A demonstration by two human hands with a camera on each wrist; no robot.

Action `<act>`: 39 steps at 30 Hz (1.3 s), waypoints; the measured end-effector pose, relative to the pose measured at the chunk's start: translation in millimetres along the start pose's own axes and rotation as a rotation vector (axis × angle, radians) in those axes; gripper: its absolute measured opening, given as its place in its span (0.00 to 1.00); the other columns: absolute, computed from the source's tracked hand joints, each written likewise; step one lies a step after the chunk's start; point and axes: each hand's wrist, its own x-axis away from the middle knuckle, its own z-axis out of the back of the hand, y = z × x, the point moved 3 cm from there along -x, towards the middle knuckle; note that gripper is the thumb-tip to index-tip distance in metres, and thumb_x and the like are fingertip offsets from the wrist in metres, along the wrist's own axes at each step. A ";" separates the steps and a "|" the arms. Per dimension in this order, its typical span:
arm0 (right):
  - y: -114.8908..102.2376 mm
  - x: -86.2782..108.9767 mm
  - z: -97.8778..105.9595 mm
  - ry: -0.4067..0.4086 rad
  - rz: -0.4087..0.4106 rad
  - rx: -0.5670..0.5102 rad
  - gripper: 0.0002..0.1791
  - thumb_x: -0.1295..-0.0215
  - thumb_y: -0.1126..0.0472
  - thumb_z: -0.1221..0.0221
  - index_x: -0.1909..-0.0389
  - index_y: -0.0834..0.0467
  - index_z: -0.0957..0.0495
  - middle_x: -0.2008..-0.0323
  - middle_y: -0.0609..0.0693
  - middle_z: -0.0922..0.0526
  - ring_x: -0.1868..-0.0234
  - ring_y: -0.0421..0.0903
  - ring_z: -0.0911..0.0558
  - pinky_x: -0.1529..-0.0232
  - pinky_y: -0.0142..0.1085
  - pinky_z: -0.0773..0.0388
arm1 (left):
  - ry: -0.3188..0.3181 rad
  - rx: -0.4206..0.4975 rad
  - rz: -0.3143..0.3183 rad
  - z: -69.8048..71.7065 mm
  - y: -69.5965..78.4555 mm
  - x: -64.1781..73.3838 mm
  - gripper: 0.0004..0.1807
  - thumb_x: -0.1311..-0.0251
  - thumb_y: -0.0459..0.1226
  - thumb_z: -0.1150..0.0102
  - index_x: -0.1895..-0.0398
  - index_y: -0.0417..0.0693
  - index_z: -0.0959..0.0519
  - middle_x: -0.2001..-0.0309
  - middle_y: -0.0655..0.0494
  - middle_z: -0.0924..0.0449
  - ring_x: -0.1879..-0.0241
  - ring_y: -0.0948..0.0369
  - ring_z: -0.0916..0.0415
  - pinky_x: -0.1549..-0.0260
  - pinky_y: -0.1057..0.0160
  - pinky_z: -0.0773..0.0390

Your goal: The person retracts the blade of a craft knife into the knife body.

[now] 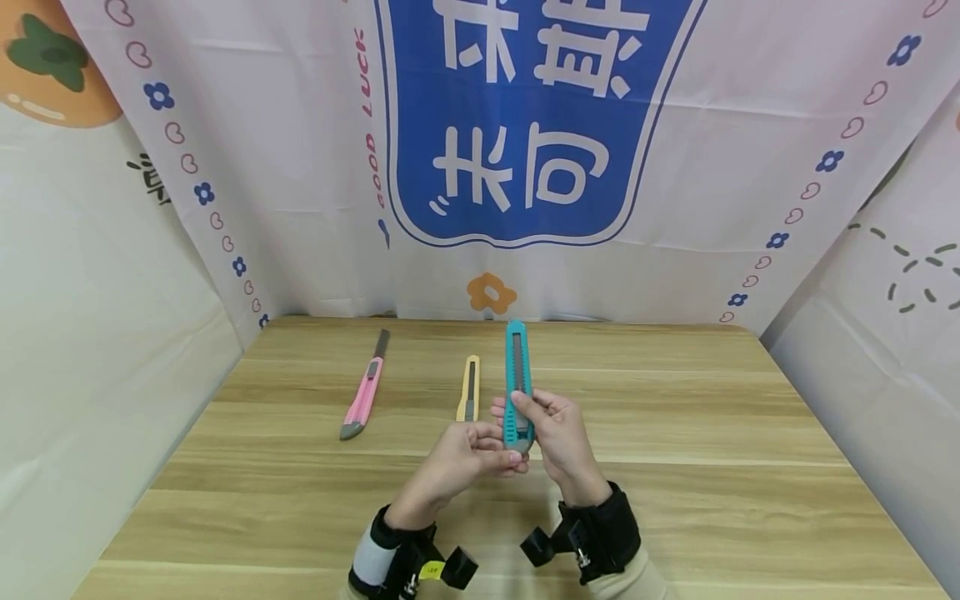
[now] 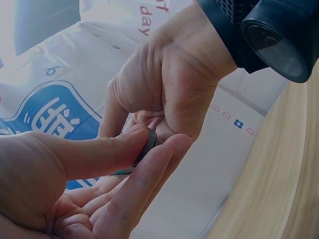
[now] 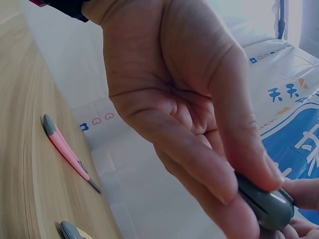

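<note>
A teal utility knife (image 1: 517, 360) stands nearly upright in the head view, its grey butt end toward me. My left hand (image 1: 463, 460) pinches that grey end between thumb and fingers; the right wrist view shows the pinch on the dark end (image 3: 269, 206) up close. My right hand (image 1: 567, 437) grips the handle from the other side, thumb lying on its front near the slider. In the left wrist view both hands close around the knife (image 2: 147, 144) and hide most of it. Behind my left hand lies a yellow utility knife (image 1: 468, 385), its lower part covered.
A pink utility knife (image 1: 365, 393) lies on the left of the wooden table (image 1: 712, 417), blade out and pointing away. Printed white cloth (image 1: 322, 167) hangs along the table's back edge, with plain white sheeting (image 1: 97, 333) at the left.
</note>
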 end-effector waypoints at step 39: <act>-0.8 -1.6 5.6 0.041 -0.015 0.022 0.18 0.37 0.71 0.45 0.47 0.75 0.28 0.52 0.74 0.22 0.56 0.52 0.17 0.58 0.33 0.16 | 0.034 -0.034 -0.008 -1.3 -1.7 -2.0 0.19 0.41 0.31 0.41 0.49 0.25 0.26 0.58 0.30 0.18 0.63 0.53 0.16 0.55 0.49 0.18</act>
